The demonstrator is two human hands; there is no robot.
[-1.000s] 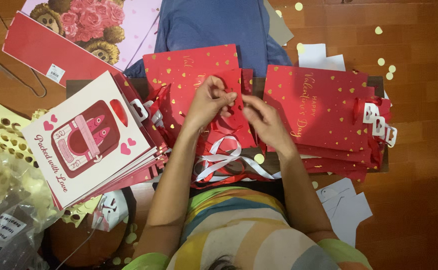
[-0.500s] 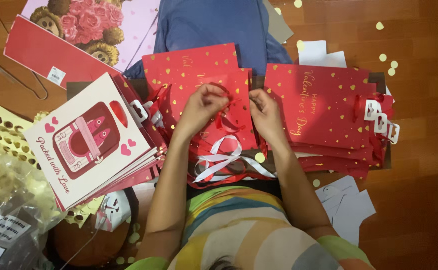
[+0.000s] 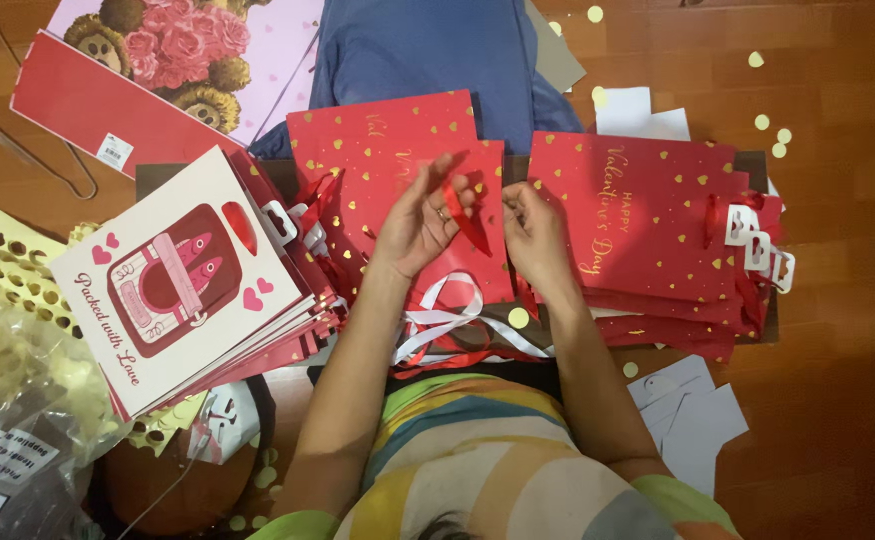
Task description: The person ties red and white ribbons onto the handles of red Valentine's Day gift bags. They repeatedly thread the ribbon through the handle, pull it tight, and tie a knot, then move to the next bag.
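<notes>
Pinching a red ribbon (image 3: 470, 215): both hands' grip.

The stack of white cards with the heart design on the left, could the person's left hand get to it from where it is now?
Probably yes. The stack of white cards lies open beside the left forearm with nothing on top. But the left hand is pinching a red ribbon over the red gift bag, so it would need to let go first.

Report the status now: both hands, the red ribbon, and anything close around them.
Left hand pinching red ribbon, right hand fingering its lower end. Both over red gift bag. White ribbons loose below; bag stacks either side.
</notes>
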